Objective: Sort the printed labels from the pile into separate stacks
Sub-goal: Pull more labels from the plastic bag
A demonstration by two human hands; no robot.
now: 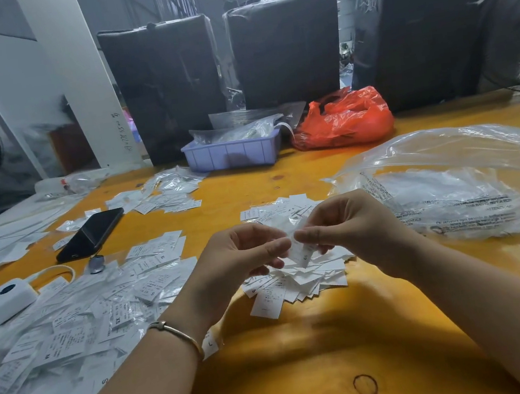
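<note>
Both hands, left hand [252,250] and right hand [344,222], pinch one label [302,252]; its print seems blurred.

A garment warehouse or packing workshop. Black-wrapped bales [285,48] stand along the tabletop's [306,356] far edge. Size labels [70,321] heap at its left edge

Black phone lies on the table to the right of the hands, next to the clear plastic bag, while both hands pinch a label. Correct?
Not quite. The black phone lies left of the hands, among scattered labels; the clear plastic bag is on the right. The head view shows it. Left hand and right hand do pinch a label.
</note>
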